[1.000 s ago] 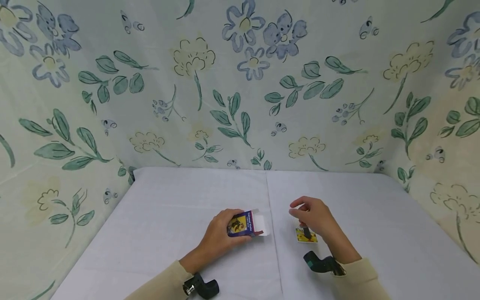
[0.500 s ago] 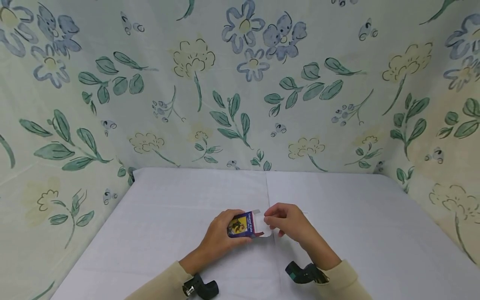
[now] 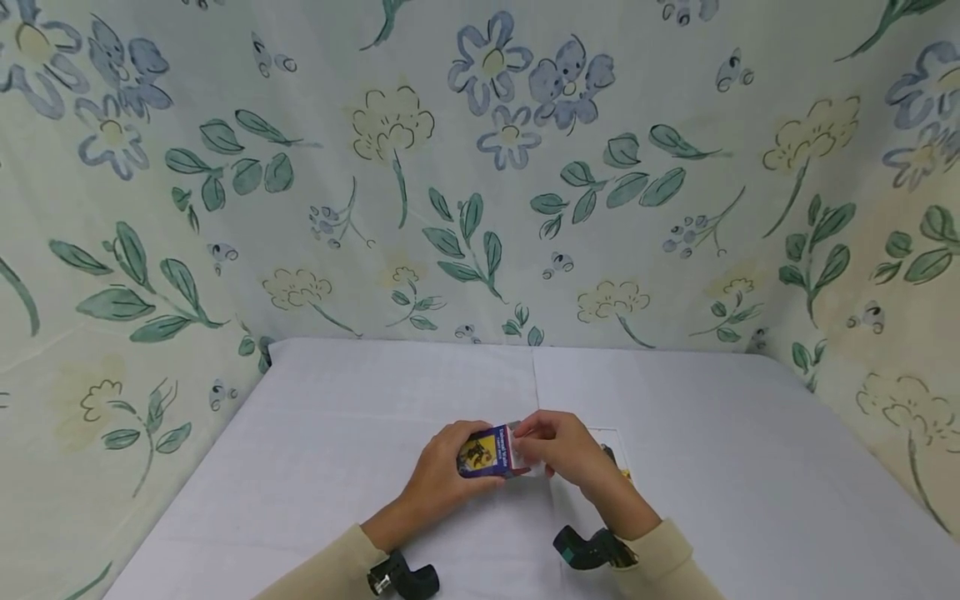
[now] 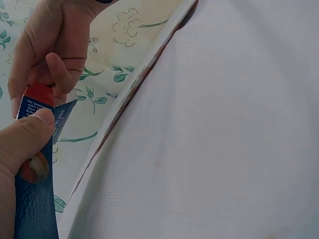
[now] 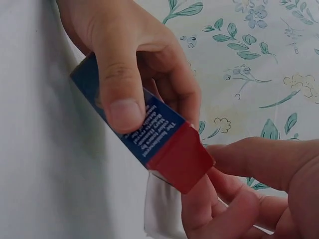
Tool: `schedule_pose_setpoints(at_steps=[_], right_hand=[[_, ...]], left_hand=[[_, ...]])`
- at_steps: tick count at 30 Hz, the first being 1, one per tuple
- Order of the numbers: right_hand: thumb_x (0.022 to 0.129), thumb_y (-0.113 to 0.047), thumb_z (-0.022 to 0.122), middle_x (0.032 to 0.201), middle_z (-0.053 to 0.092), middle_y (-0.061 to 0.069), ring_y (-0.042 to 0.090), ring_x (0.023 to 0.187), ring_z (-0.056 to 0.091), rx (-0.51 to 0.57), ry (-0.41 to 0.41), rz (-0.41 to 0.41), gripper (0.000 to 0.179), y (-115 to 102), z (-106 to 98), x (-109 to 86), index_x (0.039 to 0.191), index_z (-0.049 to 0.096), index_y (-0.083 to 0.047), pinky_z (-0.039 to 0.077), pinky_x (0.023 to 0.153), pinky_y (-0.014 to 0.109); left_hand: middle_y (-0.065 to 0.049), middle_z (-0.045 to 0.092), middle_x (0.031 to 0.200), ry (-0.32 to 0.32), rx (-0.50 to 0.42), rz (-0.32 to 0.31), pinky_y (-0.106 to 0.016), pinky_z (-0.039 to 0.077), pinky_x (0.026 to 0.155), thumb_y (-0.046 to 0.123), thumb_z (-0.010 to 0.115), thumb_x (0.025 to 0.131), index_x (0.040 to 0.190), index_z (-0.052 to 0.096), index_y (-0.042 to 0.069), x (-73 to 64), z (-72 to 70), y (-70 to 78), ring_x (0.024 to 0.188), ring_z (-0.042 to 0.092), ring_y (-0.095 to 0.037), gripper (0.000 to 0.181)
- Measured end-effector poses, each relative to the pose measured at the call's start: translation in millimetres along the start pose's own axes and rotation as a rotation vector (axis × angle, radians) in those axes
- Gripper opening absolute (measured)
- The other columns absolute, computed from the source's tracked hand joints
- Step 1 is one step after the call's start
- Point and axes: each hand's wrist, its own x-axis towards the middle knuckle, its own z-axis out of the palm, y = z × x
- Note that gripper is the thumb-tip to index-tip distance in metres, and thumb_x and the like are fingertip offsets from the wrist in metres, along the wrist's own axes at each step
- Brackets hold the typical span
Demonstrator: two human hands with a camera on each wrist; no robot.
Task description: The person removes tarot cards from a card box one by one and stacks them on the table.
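A small dark-blue cardboard box with a yellow picture panel (image 3: 478, 452) is held just above the white cloth-covered worktop (image 3: 360, 396), near the middle of the scene. The left hand (image 3: 438, 471) grips it from the left, the thumb pressed along a narrow printed side. The bent fingers of the right hand (image 3: 566, 450) touch the box's right end, by a red cardboard flap (image 5: 183, 162); whether they pinch the flap or only rest against it cannot be told.

The box is probably light, made of thin, fairly stiff card with a smooth, slightly slippery face. Its walls would likely dent under a hard squeeze, and the flaps look like the weakest part, quick to crease or tear at the fold. The best hold seems to be on the two narrow sides, away from the flapped end, much as the left hand has it.

As a container, the box has its right end covered by the right hand, so what is inside does not show. A pale, thin piece (image 5: 162, 206) hangs below that end, perhaps another flap. On the worktop, a yellow and black printed card (image 3: 626, 474) is partly hidden beyond the right wrist.
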Motion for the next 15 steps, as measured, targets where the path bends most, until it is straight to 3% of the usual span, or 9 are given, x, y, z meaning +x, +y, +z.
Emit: schedule_pose_setpoints(at_steps=[15], right_hand=[[0.082,-0.018,0.075,0.083,0.066,0.004,0.020,0.069,0.057,0.001,-0.023,0.012,0.019,1.6,5.1,0.7,0.096,0.066,-0.009,0.048,0.053,0.030]], left_hand=[[0.009,0.057,0.125,-0.008,0.036,0.022,-0.038,0.044,0.093,0.049,0.080,0.074,0.132,0.053,0.017,-1.5,1.4,-0.8,0.109,0.052,-0.009,0.072]])
